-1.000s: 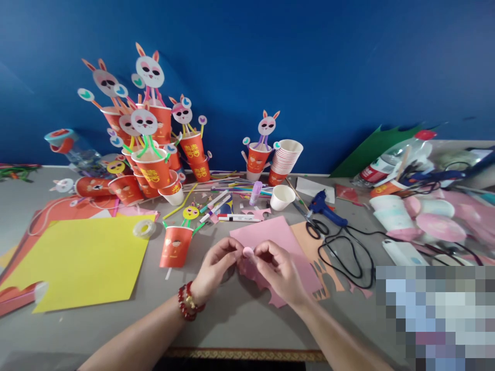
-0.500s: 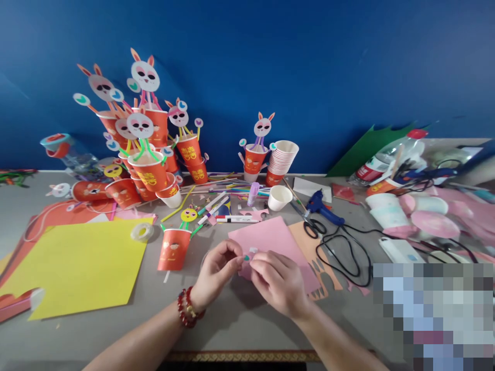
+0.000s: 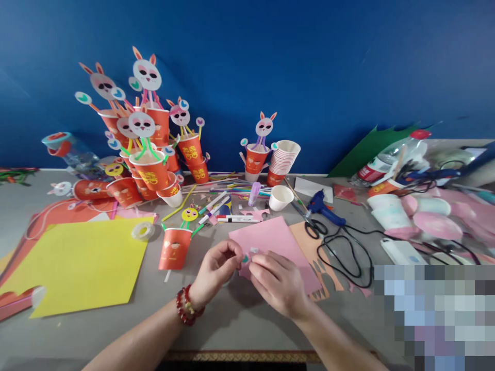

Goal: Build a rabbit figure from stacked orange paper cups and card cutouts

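Note:
A small pale disc with a green mark [image 3: 246, 259] is pinched between the fingertips of my left hand [image 3: 221, 268] and my right hand [image 3: 279, 283]. The fingers of both hands are drawn together, and the fingertips partly cover the disc. Beneath the hands lies a pink paper sheet [image 3: 280, 237] with a small white piece [image 3: 254, 251] on it. To the left of my left hand stands a red cup [image 3: 175, 250] with a yellow face [image 3: 190, 215] and green arms.
Rabbit-faced cups [image 3: 150, 167] crowd the back left. A yellow sheet [image 3: 88, 263] with a tape roll [image 3: 142, 231] lies left. Markers [image 3: 235, 219], a white cup [image 3: 281, 198], scissors [image 3: 316, 228], a blue glue gun [image 3: 324, 208] and its black cord lie beyond the hands and to the right.
More of the green-marked disc shows between my fingertips. Both hands hold nearly the same place, and the view has shifted slightly.

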A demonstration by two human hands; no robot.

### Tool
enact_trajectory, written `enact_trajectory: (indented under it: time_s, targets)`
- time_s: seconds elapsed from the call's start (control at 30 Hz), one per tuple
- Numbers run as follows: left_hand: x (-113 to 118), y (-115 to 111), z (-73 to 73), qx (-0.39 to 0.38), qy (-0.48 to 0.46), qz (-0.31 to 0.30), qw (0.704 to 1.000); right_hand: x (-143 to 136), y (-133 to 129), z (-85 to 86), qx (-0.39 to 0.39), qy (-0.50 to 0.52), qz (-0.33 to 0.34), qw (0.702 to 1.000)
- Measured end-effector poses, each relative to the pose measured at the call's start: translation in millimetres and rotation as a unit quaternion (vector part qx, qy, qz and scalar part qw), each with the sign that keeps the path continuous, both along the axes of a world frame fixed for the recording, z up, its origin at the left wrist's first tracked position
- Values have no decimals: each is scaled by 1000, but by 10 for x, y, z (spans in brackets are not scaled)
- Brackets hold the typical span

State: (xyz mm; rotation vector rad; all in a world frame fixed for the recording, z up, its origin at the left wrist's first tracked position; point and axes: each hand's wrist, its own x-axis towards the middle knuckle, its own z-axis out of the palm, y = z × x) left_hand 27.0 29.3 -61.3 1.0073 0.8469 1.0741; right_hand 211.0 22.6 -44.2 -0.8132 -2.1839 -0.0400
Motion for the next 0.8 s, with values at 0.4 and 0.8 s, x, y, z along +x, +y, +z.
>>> enact_trajectory:
  time_s: [0.4, 0.8]
  targets:
    - [8, 17, -25, 74, 119, 1, 990, 65, 81, -110, -348, 189, 17, 918]
    - [-36, 61, 36, 187, 240, 6, 953, 110, 158, -136, -528, 271, 57, 803]
